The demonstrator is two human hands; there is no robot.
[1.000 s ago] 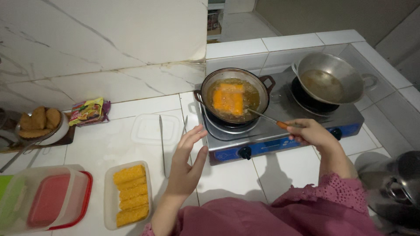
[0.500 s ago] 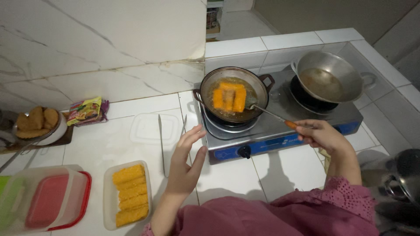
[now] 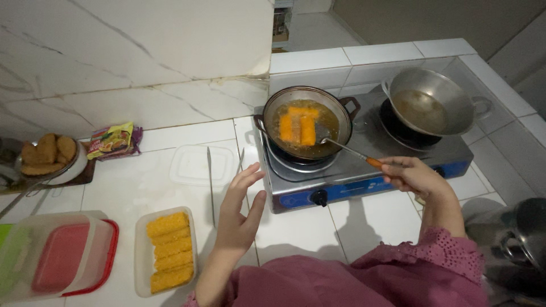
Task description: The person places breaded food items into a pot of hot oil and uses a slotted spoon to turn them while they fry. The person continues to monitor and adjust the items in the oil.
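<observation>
— Over at the far left, what sits on the counter?
— At the edge, a plate [image 3: 73, 168] of brown fried pieces. Below it, a clear box [image 3: 57, 258] with a red lid inside. Just right of that, a tub [image 3: 139, 261] holds a row of breaded sticks [image 3: 167, 251].
— And behind the tub?
— A snack packet [image 3: 112, 140] by the wall, then a clear lid [image 3: 196, 165] and a knife [image 3: 210, 176] lying flat on the tiles.
— What is the left hand [image 3: 242, 213] doing?
— It hovers open, fingers spread and raised, gripping nothing, just left of the stove [image 3: 375, 170].
— On the stove?
— A dark pan [image 3: 273, 108] on the near-left burner, with two orange sticks [image 3: 298, 128] frying in oil.
— The right hand [image 3: 410, 175]?
— It is closed around the orange handle of a spatula [image 3: 344, 149], whose metal end reaches into the pan beside the sticks.
— Farther right?
— A metal wok [image 3: 449, 94] with oil, tilted on the other burner. At the bottom right corner, part of a steel pot [image 3: 526, 233].
</observation>
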